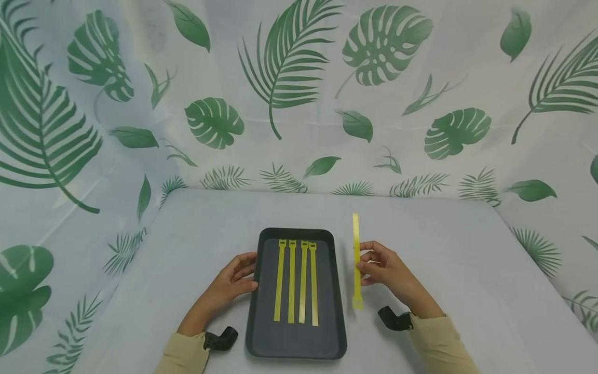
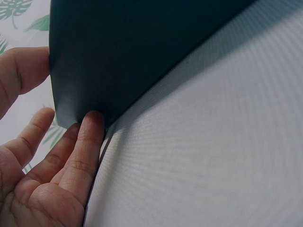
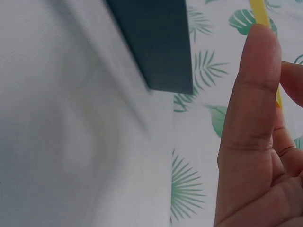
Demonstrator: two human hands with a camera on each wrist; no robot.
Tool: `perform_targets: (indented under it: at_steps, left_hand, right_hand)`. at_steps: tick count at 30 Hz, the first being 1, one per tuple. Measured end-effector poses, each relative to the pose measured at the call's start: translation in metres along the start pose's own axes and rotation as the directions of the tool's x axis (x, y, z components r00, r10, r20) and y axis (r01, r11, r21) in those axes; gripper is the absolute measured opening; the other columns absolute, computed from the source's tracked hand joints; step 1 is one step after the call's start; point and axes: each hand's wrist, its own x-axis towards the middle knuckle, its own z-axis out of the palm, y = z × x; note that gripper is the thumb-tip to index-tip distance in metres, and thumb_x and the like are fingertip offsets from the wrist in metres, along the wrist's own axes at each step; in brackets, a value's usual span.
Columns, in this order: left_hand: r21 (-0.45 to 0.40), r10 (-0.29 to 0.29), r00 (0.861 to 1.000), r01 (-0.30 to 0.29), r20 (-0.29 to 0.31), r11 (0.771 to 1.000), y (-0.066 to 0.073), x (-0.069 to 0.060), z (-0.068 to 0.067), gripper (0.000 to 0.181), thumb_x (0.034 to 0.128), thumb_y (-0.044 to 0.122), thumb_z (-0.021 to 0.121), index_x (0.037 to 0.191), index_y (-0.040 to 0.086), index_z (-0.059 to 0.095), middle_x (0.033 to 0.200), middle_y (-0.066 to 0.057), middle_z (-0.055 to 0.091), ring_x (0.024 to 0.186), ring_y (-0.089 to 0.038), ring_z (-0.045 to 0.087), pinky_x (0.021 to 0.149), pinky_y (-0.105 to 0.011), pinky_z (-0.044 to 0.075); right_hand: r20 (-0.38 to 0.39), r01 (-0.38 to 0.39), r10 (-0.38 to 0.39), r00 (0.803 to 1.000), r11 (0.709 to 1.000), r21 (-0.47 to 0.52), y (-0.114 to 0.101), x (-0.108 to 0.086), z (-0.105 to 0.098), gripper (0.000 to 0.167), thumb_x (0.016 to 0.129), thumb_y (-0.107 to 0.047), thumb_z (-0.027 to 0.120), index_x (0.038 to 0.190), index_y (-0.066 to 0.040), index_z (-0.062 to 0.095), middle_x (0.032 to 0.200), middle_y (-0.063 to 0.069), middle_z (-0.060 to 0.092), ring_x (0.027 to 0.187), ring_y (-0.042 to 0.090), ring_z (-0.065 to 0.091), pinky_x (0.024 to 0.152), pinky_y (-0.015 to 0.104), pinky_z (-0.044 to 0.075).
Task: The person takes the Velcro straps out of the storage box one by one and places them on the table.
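Note:
A dark rectangular tray (image 1: 296, 347) lies on the table, holding several yellow straps (image 1: 302, 283) side by side with their slotted heads at the far end. At its left wall, my left hand (image 1: 229, 285) touches the side with relaxed fingers; the left wrist view shows those fingers (image 2: 90, 137) against the dark wall (image 2: 118, 52). To the right of the tray, my right hand (image 1: 388, 270) pinches another yellow strap (image 1: 356, 234), head end toward me. In the right wrist view, part of this strap (image 3: 258, 10) shows beyond the fingers (image 3: 251, 109).
A pale cloth covers the table (image 1: 210, 218). Behind and beside it hangs a white curtain (image 1: 299, 145) with green leaf prints. Black wrist devices (image 1: 221, 339) sit at both beige sleeves (image 1: 441, 343).

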Motion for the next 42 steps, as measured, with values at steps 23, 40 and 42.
perform_targets:
  at_steps: [23, 40, 42]
  left_hand:
    - [0.019, -0.013, 1.000, 0.014, -0.023, 1.000, 0.001, -0.001, -0.002, 0.074, 0.1009, 0.001, 0.072, 0.162, -0.012, 0.031, 0.165, -0.038, 0.035, 0.153, -0.056, 0.035, 0.107, -0.022, 0.053]
    - [0.007, -0.011, 1.000, 0.012, -0.014, 1.000, 0.003, -0.002, 0.001, 0.074, 0.1007, 0.000, 0.071, 0.161, -0.012, 0.031, 0.164, -0.038, 0.036, 0.152, -0.057, 0.035, 0.107, -0.022, 0.053]
    - [0.010, -0.005, 1.000, 0.005, -0.011, 1.000, 0.003, -0.001, 0.001, 0.073, 0.1012, 0.001, 0.071, 0.161, -0.013, 0.031, 0.163, -0.039, 0.036, 0.152, -0.057, 0.035, 0.107, -0.022, 0.053]
  right_hand:
    - [0.075, -0.219, 0.221, 0.972, 0.975, -0.038, 0.034, -0.006, 0.005, 0.041, 0.100, 0.001, 0.067, 0.136, 0.012, 0.049, 0.086, 0.006, 0.069, 0.073, 0.015, 0.070, 0.067, 0.027, 0.063]
    - [-0.016, -0.278, 0.279, 0.960, 0.945, -0.173, 0.030, -0.009, 0.012, 0.041, 0.097, 0.002, 0.073, 0.132, 0.010, 0.054, 0.079, 0.007, 0.069, 0.068, 0.017, 0.069, 0.063, 0.028, 0.063]
    - [-0.030, -0.280, 0.279, 0.960, 0.943, -0.182, 0.029, -0.009, 0.012, 0.040, 0.097, 0.002, 0.073, 0.131, 0.010, 0.055, 0.079, 0.007, 0.068, 0.067, 0.017, 0.069, 0.062, 0.028, 0.062]
